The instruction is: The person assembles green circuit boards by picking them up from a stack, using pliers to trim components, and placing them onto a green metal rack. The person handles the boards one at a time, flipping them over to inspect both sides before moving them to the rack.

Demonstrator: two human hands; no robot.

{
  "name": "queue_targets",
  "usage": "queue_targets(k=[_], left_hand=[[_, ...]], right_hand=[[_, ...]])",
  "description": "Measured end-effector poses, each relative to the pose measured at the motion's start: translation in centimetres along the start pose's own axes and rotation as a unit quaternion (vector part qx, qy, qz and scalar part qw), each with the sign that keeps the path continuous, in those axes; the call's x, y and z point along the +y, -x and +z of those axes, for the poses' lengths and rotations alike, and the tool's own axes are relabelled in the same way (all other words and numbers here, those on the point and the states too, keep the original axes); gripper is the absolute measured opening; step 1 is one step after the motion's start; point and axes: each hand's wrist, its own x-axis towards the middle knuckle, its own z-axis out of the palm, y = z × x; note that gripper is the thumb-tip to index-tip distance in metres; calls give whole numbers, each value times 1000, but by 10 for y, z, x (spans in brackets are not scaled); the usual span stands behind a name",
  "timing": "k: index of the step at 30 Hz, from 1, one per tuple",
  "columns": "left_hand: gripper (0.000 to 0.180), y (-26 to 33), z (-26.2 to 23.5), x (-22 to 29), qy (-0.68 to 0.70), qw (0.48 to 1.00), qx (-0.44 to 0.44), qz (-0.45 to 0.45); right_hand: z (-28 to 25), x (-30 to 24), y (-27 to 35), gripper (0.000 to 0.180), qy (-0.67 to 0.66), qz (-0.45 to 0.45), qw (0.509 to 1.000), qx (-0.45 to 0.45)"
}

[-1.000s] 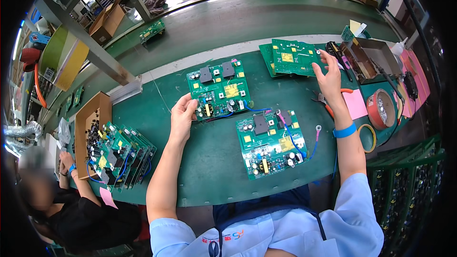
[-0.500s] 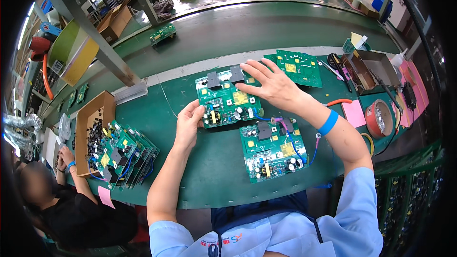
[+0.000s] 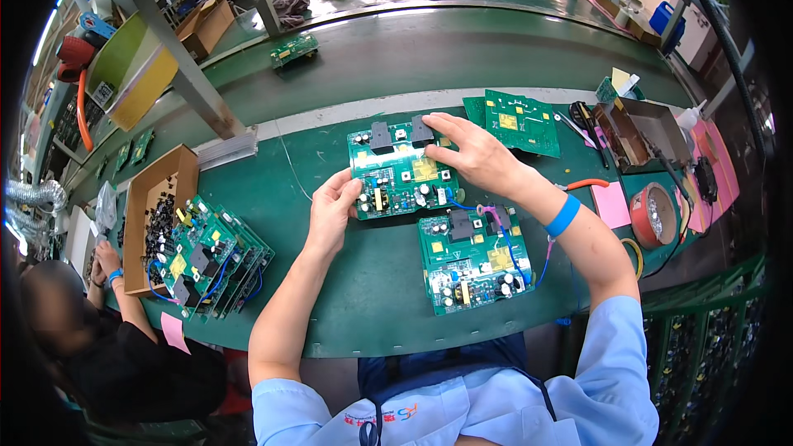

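The green table [image 3: 355,297] spread around the held circuit board [image 3: 382,158], which was near its middle, parts facing up; whether it lay flat or slightly raised could not be told. Well to the left of that board stood a cardboard box [image 3: 187,168], with a stack of circuit boards [image 3: 211,260] beside it. A second circuit board [image 3: 467,252] lay just below and right of the held one, and bare boards [image 3: 533,120] lay to its upper right. The left hand [image 3: 332,205] pinched its left edge between thumb and fingers. The right hand [image 3: 479,153] was at its upper right corner, thumb and fingers parted around a black block [image 3: 421,130]; whether they squeezed it could not be told. Far right of the board sat a roll of tape [image 3: 641,219].
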Motion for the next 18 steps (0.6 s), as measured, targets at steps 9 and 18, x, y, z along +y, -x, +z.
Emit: queue_targets(k=[9,18], left_hand=[[28,1,3,4,4,1000,-13,-7],[23,-9,-7,-4,235,953,15,-190]], right_hand=[[3,0,3,24,-1,1,1000,-2],[-13,1,7,56,45,88,995,-2]])
